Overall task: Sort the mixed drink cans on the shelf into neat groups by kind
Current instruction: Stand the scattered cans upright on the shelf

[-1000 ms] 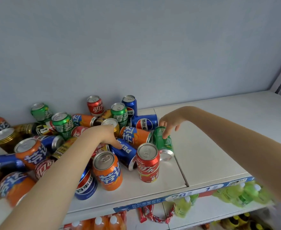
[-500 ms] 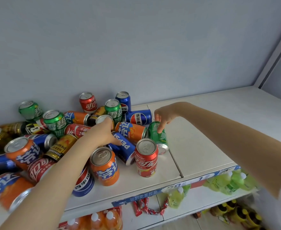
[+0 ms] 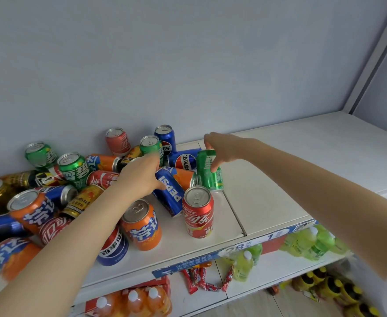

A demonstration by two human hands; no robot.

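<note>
A green can (image 3: 208,171), a red can (image 3: 198,213) with white script, an orange can (image 3: 143,227) with blue-edged white lettering, a blue can (image 3: 170,194), white shelf (image 3: 268,202), pale blue wall (image 3: 188,65)

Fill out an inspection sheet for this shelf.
Surface: white shelf, two panels meeting at a seam.
Job's things: mixed cans heaped at left, some upright, some lying; red can and orange can upright in front; green can tilted at the heap's right edge.
Clutter: nothing seen.
Grips: right hand pinches green can; left hand rests on the heap beside a Pepsi can, its hold hidden.
Cables: nothing seen.
Surroundings: grey wall; bottles on lower shelves.
</note>
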